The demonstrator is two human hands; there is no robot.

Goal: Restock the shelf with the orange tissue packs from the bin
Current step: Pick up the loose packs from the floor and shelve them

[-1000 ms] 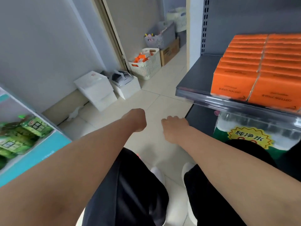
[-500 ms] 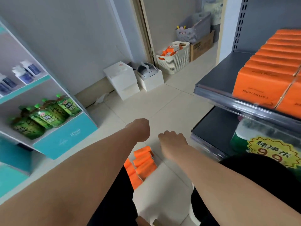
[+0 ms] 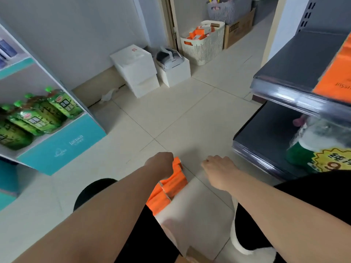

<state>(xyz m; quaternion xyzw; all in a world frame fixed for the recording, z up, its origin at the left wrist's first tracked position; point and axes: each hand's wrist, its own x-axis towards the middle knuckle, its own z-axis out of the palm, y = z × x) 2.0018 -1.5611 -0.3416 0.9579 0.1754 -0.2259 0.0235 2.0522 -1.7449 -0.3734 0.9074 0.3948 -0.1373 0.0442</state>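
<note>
Looking down, we see two bare forearms stretched out over black-clad knees above a pale tiled floor (image 3: 171, 120). The left hand (image 3: 160, 164) is clenched into a fist with nothing visible in it. It hangs over the far end of the orange tissue packs (image 3: 171, 185), and we cannot tell whether it touches them. The packs lie in rows in a blurred white bin (image 3: 190, 215) on the floor between the knees. The right hand (image 3: 218, 170), fingers curled under and grasping nothing, hovers just right of the packs, apart from them. On the right stands a dark grey shelf (image 3: 303, 59): stocked packs (image 3: 336, 78) sit on its upper level, and wrapped water bottles (image 3: 319, 141) behind a yellow price sign (image 3: 332, 162) sit below. On the left, a teal-and-white display stand (image 3: 60, 147) holds green bottles (image 3: 38, 118). Farther off, white boxes (image 3: 136, 73) stand against the wall. Beyond them, by the doorway, are a white slatted basket (image 3: 203, 48) of orange and white items, a cardboard box (image 3: 237, 29) and a grey basket (image 3: 222, 10).
</note>
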